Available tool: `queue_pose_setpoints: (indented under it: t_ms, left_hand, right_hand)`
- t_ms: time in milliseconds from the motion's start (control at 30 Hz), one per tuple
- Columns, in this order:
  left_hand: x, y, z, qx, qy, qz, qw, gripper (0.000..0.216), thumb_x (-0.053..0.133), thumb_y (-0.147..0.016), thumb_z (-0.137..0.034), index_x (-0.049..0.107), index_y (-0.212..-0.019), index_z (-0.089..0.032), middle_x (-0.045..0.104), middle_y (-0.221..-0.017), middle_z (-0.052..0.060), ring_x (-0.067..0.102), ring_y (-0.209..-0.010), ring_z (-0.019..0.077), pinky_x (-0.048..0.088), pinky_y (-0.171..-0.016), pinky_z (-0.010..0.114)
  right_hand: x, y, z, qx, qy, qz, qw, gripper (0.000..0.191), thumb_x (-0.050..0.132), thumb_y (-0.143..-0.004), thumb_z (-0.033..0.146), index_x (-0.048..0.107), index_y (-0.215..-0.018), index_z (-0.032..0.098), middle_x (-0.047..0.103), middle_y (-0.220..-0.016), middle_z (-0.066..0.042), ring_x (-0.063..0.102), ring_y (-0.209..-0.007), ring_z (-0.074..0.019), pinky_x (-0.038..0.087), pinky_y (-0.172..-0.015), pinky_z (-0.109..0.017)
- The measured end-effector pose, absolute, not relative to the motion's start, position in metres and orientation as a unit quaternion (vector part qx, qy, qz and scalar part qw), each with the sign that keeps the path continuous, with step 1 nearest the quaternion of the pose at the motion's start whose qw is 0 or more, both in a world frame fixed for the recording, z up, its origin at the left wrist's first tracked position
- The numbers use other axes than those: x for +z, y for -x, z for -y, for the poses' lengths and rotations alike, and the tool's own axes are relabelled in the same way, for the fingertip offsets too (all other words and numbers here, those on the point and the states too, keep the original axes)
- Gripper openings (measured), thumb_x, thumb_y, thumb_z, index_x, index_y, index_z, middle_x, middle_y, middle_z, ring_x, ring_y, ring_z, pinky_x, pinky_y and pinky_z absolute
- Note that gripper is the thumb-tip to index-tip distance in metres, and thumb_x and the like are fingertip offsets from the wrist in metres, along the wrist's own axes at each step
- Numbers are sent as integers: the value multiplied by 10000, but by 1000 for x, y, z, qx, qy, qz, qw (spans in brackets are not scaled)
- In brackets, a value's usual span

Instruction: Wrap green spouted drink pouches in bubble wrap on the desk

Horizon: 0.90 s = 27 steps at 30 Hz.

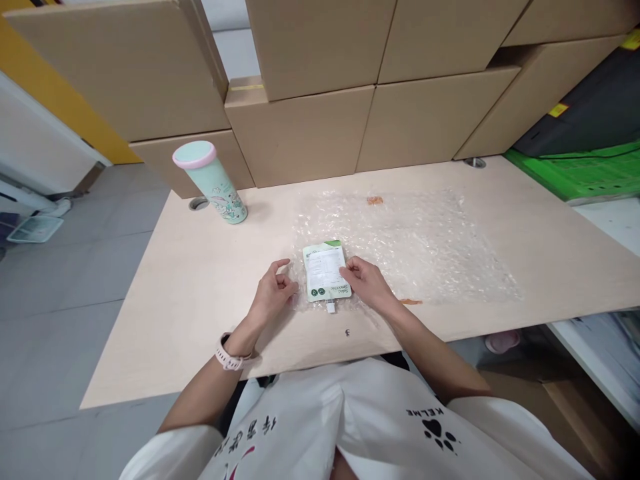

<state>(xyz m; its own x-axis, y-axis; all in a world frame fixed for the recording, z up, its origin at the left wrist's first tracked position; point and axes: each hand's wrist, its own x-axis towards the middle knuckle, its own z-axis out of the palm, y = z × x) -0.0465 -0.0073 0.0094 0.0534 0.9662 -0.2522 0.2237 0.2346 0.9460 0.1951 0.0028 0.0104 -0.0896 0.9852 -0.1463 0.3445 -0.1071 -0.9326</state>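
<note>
A white and green smoothie pouch [325, 270] with a white spout cap lies flat on the left part of a sheet of clear bubble wrap [415, 247]. Its spout points towards me. My right hand [367, 283] has its fingers closed at the pouch's right edge. Just left of the pouch, my left hand [273, 291] is beside the bubble wrap's left edge. Its index finger and thumb are apart, with nothing visible between them, and its other fingers are curled.
A mint-green tumbler [220, 190] with a pink-rimmed lid stands at the table's [200, 293] back left. Stacked cardboard boxes [305, 140] line the back edge. A green crate [590, 170] sits at the right. Brown tape pieces [375, 200] stick to the wrap.
</note>
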Motion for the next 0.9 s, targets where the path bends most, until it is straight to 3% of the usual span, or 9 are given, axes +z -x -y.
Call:
queue_pose_setpoints:
  t_ms: [333,467,567,800,900]
  left_hand:
    - [16,45,7,356,-497,-591,527,694,715,-726,-250,466,-1364,-134,564,-582,-98,536,-483,105,410,-521,221]
    - [17,45,8,357,-493,-591,528,693,719,-722,-242,472,-1360,-135,578,-591,-92,540,-483,106,417,-526,226]
    - [17,44,8,361,-488,-590,533,702,723,-722,-233,469,-1368,-127,585,-588,-91,546,-487,105,426,-534,226]
    - [21,45,5,373,-408,-593,585,688,792,-674,-290,521,-1275,-92,664,-580,-30,604,-474,141,460,-509,244]
    - [25,46,3,358,-382,-599,606,535,830,-634,-327,619,-1076,-112,690,-598,15,619,-469,156,458,-481,250]
  right_hand:
    - [18,-197,-1,395,608,624,291,267,510,-903,400,448,-691,250,564,-592,28,540,-557,-173,387,-561,-299]
    - [15,-197,1,272,653,646,289,145,557,-895,375,586,-928,237,660,-845,-14,605,-674,-186,426,-639,-314]
    - [14,-196,5,193,631,697,280,283,522,-946,369,600,-1181,233,668,-1030,-62,648,-795,-206,440,-676,-317]
    - [17,-191,10,228,573,769,165,258,469,-1016,314,619,-1206,226,719,-1110,-64,681,-899,-221,431,-717,-323]
    - [20,-190,12,224,574,773,150,280,468,-1024,311,609,-1244,208,710,-1152,-80,682,-971,-243,439,-735,-335]
